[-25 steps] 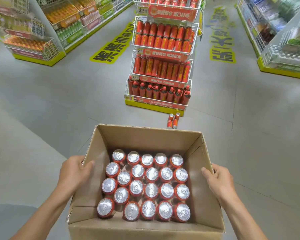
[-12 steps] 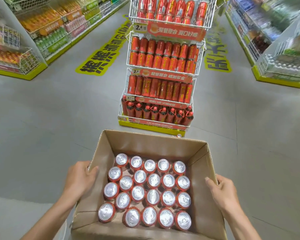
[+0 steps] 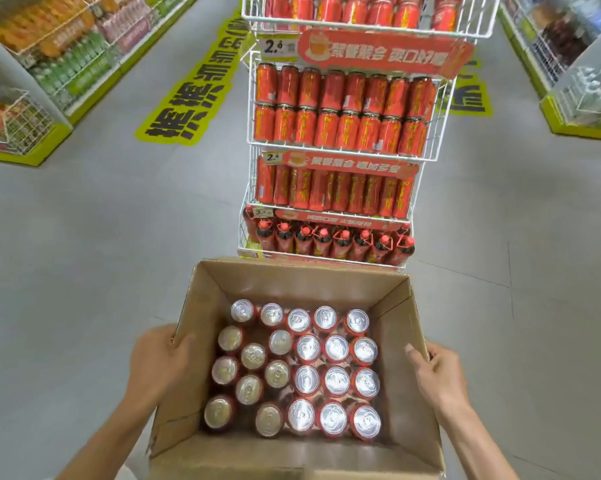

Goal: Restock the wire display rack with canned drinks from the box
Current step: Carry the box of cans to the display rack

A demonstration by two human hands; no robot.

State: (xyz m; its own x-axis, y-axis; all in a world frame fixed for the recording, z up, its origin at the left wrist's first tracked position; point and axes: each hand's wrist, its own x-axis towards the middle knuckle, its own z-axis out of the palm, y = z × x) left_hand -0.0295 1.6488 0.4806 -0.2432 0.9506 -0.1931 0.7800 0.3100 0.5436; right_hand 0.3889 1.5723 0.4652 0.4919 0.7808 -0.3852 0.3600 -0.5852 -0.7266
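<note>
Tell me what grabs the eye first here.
The open cardboard box at bottom centre, packed with silver-topped cans, held by the left hand and right hand on its side walls. Just beyond it stands the wire rack, its tiers lined with red drinks.

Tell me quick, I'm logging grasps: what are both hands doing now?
Left hand: grips the left wall of the open brown cardboard box.
Right hand: grips the box's right wall.

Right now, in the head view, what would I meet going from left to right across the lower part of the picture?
left hand → cans standing in the box → right hand
</note>
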